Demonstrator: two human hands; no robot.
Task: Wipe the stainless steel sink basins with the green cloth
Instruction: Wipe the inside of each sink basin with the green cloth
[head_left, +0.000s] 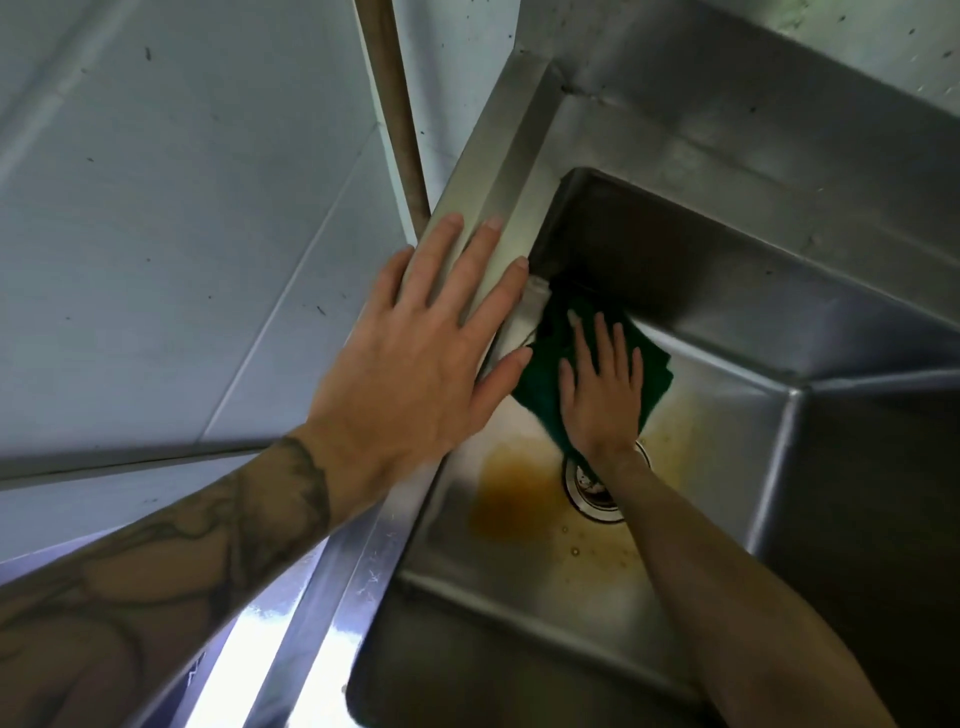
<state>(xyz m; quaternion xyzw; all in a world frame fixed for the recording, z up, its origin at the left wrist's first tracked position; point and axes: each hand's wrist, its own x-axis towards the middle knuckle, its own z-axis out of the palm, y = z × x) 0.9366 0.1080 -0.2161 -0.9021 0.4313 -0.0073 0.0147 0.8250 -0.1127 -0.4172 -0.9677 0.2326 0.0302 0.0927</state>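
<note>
A deep stainless steel sink basin (727, 426) fills the right of the view. The dark green cloth (545, 369) lies on its floor near the far left corner. My right hand (602, 389) presses flat on the cloth with straight, spread fingers, just beyond the round drain (589, 491), which my wrist partly covers. Brown stains (511, 491) spread over the basin floor on both sides of the drain. My left hand (431, 343) rests flat on the sink's left rim (488, 208), fingers straight and spread.
A grey panelled wall (182, 234) stands close to the left of the sink. A brown pipe (400, 114) runs along the gap between wall and rim. The steel backsplash (779, 78) rises behind the basin. A divider wall (872, 395) closes the basin on the right.
</note>
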